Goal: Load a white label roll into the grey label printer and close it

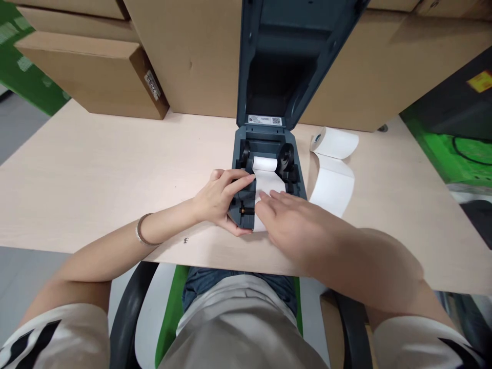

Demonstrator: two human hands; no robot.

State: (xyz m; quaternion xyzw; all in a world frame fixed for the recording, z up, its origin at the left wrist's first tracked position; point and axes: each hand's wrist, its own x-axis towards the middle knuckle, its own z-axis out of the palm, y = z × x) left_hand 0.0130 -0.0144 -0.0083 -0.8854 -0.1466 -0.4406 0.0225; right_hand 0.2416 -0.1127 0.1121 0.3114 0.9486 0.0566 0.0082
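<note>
A dark blue-grey label printer (240, 218) stands at the table's front edge with its lid (295, 20) raised. Inside it, a small roll of white label paper (265, 164) sits between two black holders, and its strip runs toward me over the printer's front. My left hand (219, 200) grips the printer's left side, with fingers over the top near the strip and the thumb low at the front corner. Across the strip lies my right hand (288, 218), its fingers extended on the paper and partly hiding it and the printer's right front.
A larger, partly unrolled label roll (338, 143) lies right of the printer. Cardboard boxes (200, 56) line the back of the pale table (96, 174), with a flat box (88, 77) at left. A tiny dark scrap (186, 240) lies near the front edge.
</note>
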